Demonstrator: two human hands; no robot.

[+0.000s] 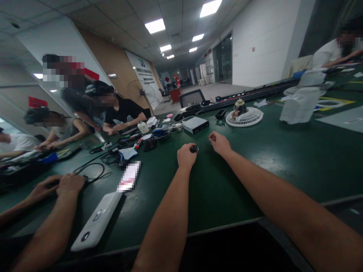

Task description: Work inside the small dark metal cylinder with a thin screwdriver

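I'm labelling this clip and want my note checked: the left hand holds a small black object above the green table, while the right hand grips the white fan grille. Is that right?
Not quite: the right hand is short of the white fan grille, not gripping it, as the head view shows.

The left hand (187,155) and right hand (220,143) are bare, the forearms (171,211) too; below the tabletop's (227,206) near edge, black clothing (235,251) shows, its details lost in shadow

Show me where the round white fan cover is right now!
In the head view, the round white fan cover lies on the green table, right of centre, between a small black tray and a big white plastic part.
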